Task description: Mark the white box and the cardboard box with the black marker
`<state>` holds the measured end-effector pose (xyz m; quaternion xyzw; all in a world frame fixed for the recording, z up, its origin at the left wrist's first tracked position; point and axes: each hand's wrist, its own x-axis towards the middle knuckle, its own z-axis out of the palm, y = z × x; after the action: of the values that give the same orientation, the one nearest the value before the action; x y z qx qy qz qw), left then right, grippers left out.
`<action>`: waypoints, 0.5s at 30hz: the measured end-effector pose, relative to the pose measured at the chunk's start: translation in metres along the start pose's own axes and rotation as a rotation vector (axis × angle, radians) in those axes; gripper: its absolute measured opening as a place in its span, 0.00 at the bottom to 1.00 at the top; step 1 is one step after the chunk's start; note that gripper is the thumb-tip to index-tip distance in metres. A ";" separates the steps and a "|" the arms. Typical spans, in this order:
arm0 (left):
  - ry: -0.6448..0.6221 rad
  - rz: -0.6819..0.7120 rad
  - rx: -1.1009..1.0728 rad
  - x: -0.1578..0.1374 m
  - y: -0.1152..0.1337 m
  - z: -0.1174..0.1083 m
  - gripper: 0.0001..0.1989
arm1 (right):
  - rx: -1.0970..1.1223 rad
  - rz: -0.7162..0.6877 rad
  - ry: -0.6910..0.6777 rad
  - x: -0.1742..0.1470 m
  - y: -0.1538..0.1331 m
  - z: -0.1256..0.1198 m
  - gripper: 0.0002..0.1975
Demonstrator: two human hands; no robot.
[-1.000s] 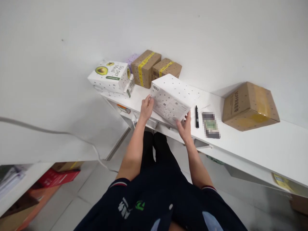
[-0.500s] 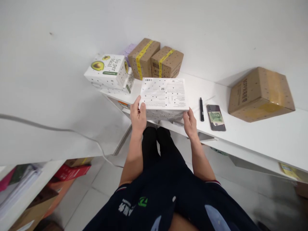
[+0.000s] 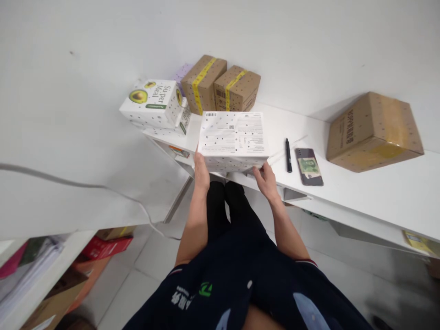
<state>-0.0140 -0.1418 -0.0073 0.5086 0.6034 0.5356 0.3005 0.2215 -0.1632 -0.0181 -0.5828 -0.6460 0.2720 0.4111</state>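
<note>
White speckled box (image 3: 233, 134) is held between the partly curled left hand (image 3: 201, 172) and right hand (image 3: 266, 180); a black marker (image 3: 288, 156) is seen just right of the latter.

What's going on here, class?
A person holds a white box at the front edge of the desk: left hand at its left side, right hand at its near right corner. Its printed face is turned up. Two taped cartons stand behind it; a marker and phone lie to its right, another carton farther along.
</note>
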 end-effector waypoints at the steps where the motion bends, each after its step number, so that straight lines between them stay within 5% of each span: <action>1: 0.000 -0.020 -0.066 0.000 -0.001 0.001 0.43 | -0.006 -0.004 0.003 0.000 -0.001 0.000 0.21; 8: 0.048 -0.148 -0.609 -0.001 0.002 0.008 0.41 | 0.012 -0.007 0.012 -0.002 -0.005 -0.001 0.21; 15: 0.025 -0.157 -0.587 -0.008 0.026 0.000 0.39 | 0.195 0.087 0.013 -0.002 -0.005 -0.006 0.25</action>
<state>-0.0043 -0.1517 0.0159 0.3452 0.4638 0.6686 0.4677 0.2238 -0.1668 -0.0109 -0.5692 -0.5880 0.3472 0.4579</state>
